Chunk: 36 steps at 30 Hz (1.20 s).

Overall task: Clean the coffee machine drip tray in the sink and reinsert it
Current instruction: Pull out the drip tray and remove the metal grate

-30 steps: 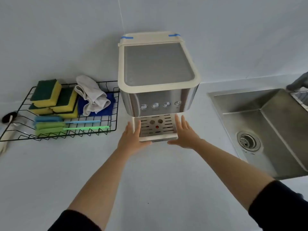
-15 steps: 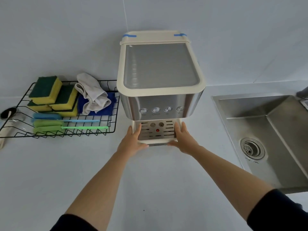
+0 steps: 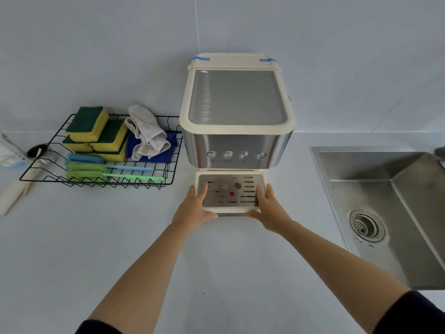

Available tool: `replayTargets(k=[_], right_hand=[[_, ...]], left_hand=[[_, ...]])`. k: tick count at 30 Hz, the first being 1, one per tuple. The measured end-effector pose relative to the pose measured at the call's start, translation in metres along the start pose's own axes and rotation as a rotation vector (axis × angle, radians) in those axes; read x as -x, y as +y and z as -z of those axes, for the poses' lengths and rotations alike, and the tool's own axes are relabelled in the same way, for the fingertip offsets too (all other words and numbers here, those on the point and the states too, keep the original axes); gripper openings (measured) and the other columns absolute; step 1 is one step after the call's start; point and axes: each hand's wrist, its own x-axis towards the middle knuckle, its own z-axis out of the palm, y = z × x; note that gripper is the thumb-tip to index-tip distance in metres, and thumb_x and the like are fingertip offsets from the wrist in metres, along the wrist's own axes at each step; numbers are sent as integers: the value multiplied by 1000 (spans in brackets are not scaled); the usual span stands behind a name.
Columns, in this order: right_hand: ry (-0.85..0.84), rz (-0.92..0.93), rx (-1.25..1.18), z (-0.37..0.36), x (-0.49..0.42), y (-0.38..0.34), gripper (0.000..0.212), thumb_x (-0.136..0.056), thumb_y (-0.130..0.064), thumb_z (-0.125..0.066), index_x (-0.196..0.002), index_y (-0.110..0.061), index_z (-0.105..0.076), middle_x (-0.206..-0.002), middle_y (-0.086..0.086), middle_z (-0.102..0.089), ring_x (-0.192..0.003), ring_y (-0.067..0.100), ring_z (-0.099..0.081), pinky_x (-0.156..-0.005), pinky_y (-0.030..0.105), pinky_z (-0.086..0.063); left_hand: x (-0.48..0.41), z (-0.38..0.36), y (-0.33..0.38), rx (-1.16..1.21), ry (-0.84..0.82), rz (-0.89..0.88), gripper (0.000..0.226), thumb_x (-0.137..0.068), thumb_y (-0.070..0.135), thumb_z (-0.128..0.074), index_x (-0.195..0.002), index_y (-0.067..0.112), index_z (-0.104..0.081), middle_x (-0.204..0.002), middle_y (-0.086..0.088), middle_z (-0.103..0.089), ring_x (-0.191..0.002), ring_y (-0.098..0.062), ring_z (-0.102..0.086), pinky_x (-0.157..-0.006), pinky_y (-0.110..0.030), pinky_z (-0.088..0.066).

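Pale counter [image 3: 216, 273] runs under my outstretched arms. Both my left hand [image 3: 192, 210] and right hand [image 3: 271, 212] clasp the cream drip tray [image 3: 231, 208] by its sides, fingers curled over its slotted metal grate, at the coffee machine [image 3: 237, 112] base.

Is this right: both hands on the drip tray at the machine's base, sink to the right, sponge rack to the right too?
Not quite. The head view shows the sponge rack left of the coffee machine, not right. The rest holds: left hand and right hand grip the drip tray, and the sink is to the right.
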Motion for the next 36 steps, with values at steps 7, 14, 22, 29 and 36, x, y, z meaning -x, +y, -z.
replayTargets(k=[7,14,22,29,36], right_hand=[[15,-4,-10,-9,32,-2,85,-85,-32,-62,-146,-11,-7,-145,15,-15,-128,30,-37,-98,40,-49],[23,-17,-8,-31,80,-2,84,-86,-34,-60,-146,-12,-6,-146,12,-14,-130,26,-36,-101,37,-48],[12,-54,18,-62,140,-8,86,-87,-35,-59,-147,-10,-3,-150,14,-9,-134,29,-33,-105,40,-44],[-12,-49,19,-84,173,-12,87,-87,-35,-59,-147,-8,-2,-150,15,-9,-133,27,-34,-105,38,-44],[-41,-70,35,-94,179,-7,89,-86,-35,-60,-147,-8,-1,-152,18,-7,-138,31,-27,-108,41,-41]], left_hand=[[31,-7,-3,9,21,-9,97,-76,40,-69,-148,25,-8,-150,-10,-22,-130,-27,-41,-104,-39,-42],[78,-23,-15,-19,22,-39,96,-75,45,-68,-148,25,-9,-148,-6,-24,-125,-25,-46,-99,-38,-46],[135,-40,-30,-72,-15,-70,96,-76,47,-66,-148,25,-7,-149,-8,-22,-122,-26,-48,-97,-38,-47],[170,-52,-41,-65,-58,-48,94,-78,46,-64,-148,26,-5,-154,-9,-13,-129,-27,-43,-102,-36,-43],[180,-61,-45,-61,-68,-35,95,-78,46,-65,-148,26,-4,-155,-7,-11,-131,-26,-42,-103,-37,-43]])
